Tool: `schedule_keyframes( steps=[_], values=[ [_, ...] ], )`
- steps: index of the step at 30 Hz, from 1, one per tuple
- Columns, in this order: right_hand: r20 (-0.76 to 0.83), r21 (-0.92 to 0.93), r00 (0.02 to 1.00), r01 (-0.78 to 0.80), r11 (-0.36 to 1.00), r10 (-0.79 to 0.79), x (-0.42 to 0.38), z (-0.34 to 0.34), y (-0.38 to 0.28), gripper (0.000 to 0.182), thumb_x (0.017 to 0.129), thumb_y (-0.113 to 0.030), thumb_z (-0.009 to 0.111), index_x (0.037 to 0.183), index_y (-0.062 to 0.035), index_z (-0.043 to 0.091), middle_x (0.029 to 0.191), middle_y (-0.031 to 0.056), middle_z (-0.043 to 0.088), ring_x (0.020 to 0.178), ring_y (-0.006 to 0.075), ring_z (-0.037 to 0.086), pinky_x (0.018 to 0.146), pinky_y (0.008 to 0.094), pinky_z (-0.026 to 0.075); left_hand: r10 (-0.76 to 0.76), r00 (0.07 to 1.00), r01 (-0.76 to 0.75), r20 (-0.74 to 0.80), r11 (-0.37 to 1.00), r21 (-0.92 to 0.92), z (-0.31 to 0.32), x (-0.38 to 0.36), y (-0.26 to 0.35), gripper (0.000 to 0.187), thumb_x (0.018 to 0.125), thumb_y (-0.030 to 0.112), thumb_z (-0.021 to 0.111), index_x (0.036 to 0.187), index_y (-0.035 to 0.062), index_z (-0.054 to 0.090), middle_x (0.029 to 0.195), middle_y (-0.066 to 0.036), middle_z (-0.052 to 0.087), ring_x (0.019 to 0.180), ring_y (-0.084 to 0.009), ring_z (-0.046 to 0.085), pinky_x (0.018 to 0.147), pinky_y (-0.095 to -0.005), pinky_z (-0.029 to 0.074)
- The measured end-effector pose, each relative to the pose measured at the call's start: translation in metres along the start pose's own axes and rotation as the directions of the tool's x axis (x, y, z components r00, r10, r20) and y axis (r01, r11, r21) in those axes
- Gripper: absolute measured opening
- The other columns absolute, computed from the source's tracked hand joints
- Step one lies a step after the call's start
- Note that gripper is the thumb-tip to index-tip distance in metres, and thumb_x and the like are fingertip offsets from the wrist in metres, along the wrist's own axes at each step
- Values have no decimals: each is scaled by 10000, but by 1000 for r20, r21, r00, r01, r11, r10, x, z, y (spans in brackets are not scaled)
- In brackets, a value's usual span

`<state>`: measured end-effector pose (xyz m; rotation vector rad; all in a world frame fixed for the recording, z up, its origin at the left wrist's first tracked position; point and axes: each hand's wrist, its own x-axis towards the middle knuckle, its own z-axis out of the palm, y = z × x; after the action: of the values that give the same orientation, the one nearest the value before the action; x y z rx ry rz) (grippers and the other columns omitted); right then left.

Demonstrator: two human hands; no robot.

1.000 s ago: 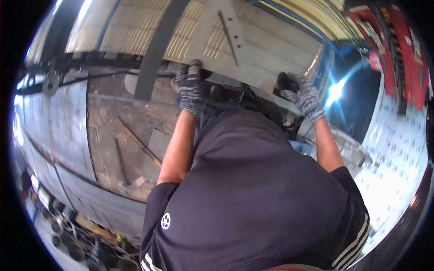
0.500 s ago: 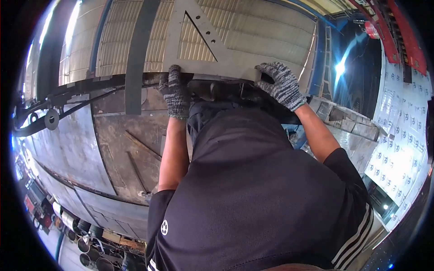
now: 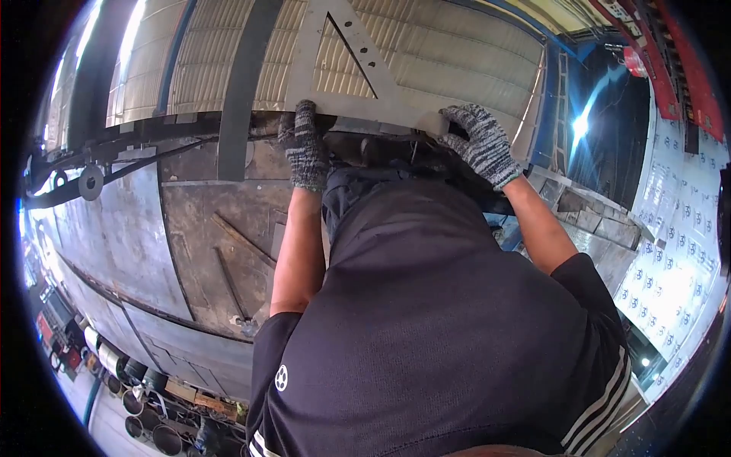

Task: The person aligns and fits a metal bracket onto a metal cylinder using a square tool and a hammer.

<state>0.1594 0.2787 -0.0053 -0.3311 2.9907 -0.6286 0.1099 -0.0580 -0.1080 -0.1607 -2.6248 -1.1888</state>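
We grip a triangular steel plate with both gloved hands. Our left hand clasps its lower edge; our right hand clamps its corner, above the scarred steel bench.

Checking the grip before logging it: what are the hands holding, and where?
Both gloved hands grip a triangular steel plate along its bottom edge: left hand near one corner, right hand near the other.

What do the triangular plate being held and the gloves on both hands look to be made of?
The triangular plate looks like cut steel: flat, dull grey, with a triangular cutout and a row of small drilled holes along one bar. The left hand and right hand wear gloves that look like knitted cotton or a similar yarn: mottled grey and white, with visible ribbed stitches. Any palm coating cannot be seen.
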Motion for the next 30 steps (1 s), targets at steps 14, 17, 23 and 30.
schedule_keyframes(
  steps=[14, 17, 23, 30],
  values=[
    [68, -37, 997, -28, 999, 30, -1, 5, 3, 515, 829, -334, 752, 1278, -106, 649, 1284, 151, 639, 1239, 348, 560, 1066, 443, 453, -310, 951, 278, 18, 823, -495, 7, 2, 3, 277, 919, 112, 653, 1185, 36, 635, 1094, -168, 637, 994, -278, 645, 829, -412, 557],
    [182, -53, 983, 6, 999, 4, 24, -32, -31, 588, 823, -327, 754, 1346, -105, 601, 1360, 172, 586, 1276, 363, 538, 1093, 438, 436, 9, 998, -4, -62, 997, 83, 1, 9, -3, 220, 931, 175, 685, 1077, 13, 651, 1017, -136, 663, 881, -229, 676, 734, -383, 591],
    [271, -21, 952, 151, 988, -139, 79, -33, -58, 769, 820, -352, 769, 1482, -103, 467, 1529, 196, 437, 1405, 377, 421, 1170, 432, 363, -682, 700, 495, 212, 251, -832, 3, 15, 24, 207, 970, 196, 657, 948, -10, 658, 865, -80, 691, 745, -183, 682, 630, -352, 549],
    [462, -74, 873, 215, 974, -158, 119, -32, -64, 921, 799, -372, 796, 1553, -104, 340, 1614, 220, 267, 1419, 399, 397, 1177, 437, 353, -701, 681, 600, 211, 369, -710, -5, 18, 33, 298, 961, 301, 640, 1000, 8, 679, 820, -125, 749, 747, -208, 709, 704, -361, 543]
  ],
)
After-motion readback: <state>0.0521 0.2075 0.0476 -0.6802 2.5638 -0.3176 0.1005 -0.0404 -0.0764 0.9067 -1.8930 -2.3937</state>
